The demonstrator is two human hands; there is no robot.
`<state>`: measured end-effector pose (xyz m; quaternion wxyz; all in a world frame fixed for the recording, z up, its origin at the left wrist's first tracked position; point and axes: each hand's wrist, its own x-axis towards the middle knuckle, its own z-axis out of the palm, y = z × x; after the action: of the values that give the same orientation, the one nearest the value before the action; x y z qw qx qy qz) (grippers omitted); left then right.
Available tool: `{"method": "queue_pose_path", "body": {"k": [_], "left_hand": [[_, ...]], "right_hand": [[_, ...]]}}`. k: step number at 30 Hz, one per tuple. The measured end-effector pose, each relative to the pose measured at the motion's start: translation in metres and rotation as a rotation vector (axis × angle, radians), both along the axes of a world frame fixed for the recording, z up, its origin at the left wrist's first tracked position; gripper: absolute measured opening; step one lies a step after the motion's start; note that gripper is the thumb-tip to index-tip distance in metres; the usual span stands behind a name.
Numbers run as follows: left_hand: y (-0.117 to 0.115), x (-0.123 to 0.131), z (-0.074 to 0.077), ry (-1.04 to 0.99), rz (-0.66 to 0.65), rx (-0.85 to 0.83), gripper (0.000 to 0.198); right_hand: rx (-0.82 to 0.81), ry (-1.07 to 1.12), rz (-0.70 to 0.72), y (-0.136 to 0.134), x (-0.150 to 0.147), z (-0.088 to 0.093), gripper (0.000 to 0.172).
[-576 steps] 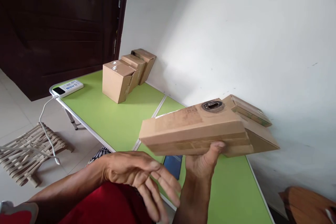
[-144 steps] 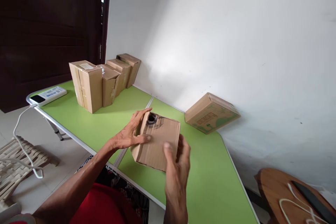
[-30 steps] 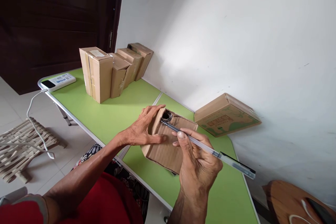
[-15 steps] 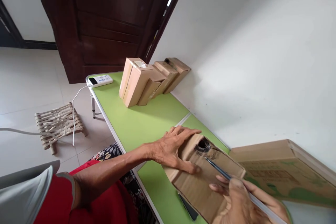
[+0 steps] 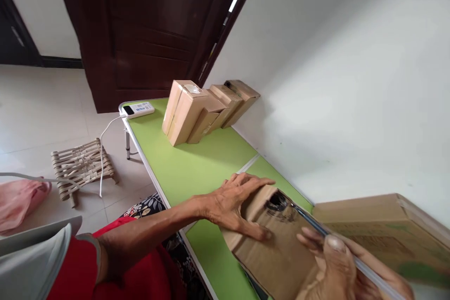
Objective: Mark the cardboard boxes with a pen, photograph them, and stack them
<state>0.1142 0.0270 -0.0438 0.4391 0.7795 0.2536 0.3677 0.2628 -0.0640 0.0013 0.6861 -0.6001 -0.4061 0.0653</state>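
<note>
My left hand grips the upper end of a brown cardboard box, thumb on its top face and fingers over the far edge. Near that end is a dark hole with black smears around it. My right hand pinches a slim pen-shaped tool with a dark front part and a pale shaft; whether it is a brush or a pen is unclear. Its tip meets the box just right of the hole. The lower part of my right hand lies over the box's near end.
Several small cardboard boxes stand in a row on the green table against the wall. A white device with a cable sits at the table's corner. A larger carton is at right. On the floor is a woven stool.
The tool's tip has moved from below the hole to its right side, and my right hand has shifted right. More black smearing shows below the hole. My left hand keeps its grip.
</note>
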Motion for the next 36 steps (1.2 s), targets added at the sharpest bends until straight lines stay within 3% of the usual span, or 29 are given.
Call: {"method": "queue_pose_path", "body": {"k": [3,5,7,9,11,14,17,23,28,36], "left_hand": [[0.001,-0.001,-0.003,-0.003,-0.022,-0.012,0.107],[0.002,0.000,-0.005,-0.017,-0.038,-0.018,0.105],[0.002,0.000,-0.006,-0.031,-0.046,-0.018,0.103],[0.001,0.000,-0.005,-0.041,-0.044,-0.009,0.100],[0.000,-0.001,-0.004,-0.044,-0.044,-0.003,0.098],[-0.002,-0.002,-0.001,-0.031,-0.042,-0.010,0.098],[-0.002,-0.003,0.001,-0.026,-0.045,-0.013,0.098],[-0.002,-0.003,0.003,-0.028,-0.039,-0.020,0.099],[-0.004,-0.004,0.004,-0.027,-0.040,-0.029,0.099],[-0.005,-0.004,0.005,-0.018,-0.041,-0.029,0.099]], "right_hand": [[0.221,0.097,-0.103,-0.003,0.010,0.009,0.023],[0.195,0.091,-0.219,-0.012,0.041,0.002,0.023],[-0.049,-0.013,-0.322,-0.027,0.079,-0.018,0.025],[-0.556,-0.212,-0.360,-0.042,0.110,-0.047,0.023],[-1.058,-0.434,-0.301,-0.052,0.126,-0.079,0.020],[-1.312,-0.481,-0.220,-0.057,0.129,-0.118,0.023],[-1.428,-0.471,-0.208,-0.059,0.122,-0.137,0.030],[-1.490,-0.481,-0.221,-0.061,0.120,-0.136,0.040],[-1.391,-0.518,-0.280,-0.057,0.108,-0.132,0.046],[-1.231,-0.512,-0.143,-0.039,0.085,-0.166,0.041]]}}
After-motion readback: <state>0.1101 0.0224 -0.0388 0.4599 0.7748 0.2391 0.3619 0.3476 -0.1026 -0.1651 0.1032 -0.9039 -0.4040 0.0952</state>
